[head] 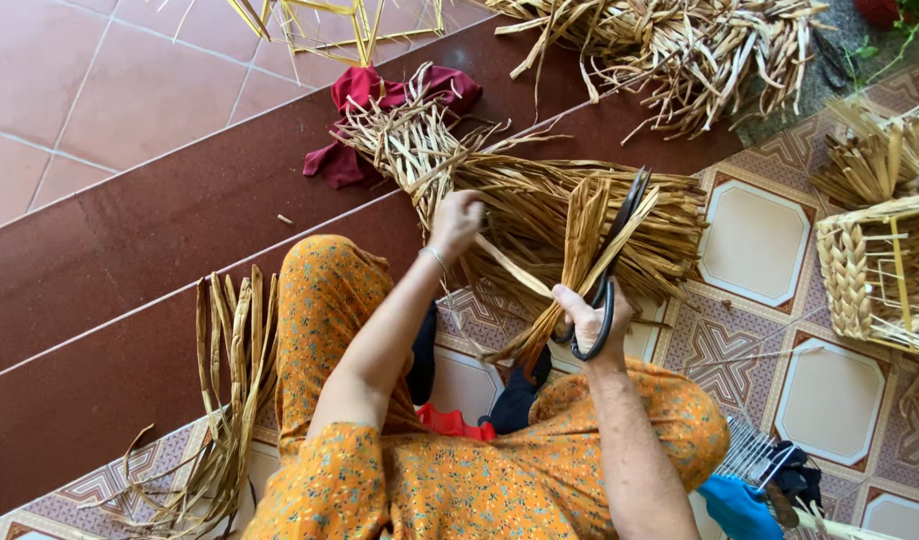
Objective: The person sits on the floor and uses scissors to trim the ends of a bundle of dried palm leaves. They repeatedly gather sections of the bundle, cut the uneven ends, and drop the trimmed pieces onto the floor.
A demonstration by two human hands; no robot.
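Biggest thing in view: the dried-reed pile (pixel 540 200) lying across the dark red step (pixel 160 250) and onto the patterned floor tiles (pixel 760 240), right in front of the seated person. Step in hand looks like sorting and trimming: strands pulled from the pile, gathered, cut. Left hand (pixel 457 222) is closed around strands at the pile's near edge, one flat strand (pixel 515 268) running taut from it toward the right. Right hand (pixel 592 318) is clamped on a small reed bundle (pixel 580 250) plus black scissors (pixel 620 240), fingers through the handle loop, blades apart and lying along the bundle's top. Next move, my read: free the strand cleanly, then line the blades up square on the ends. Room: open floor right of the pile up to the half-woven basket (pixel 875 270); loose reeds (pixel 230 380) crowd the left knee; red cloth (pixel 380 110) sits behind the pile, second heap (pixel 680 50) further back. Tightest spot is between the hands, blade tips close to the strands.
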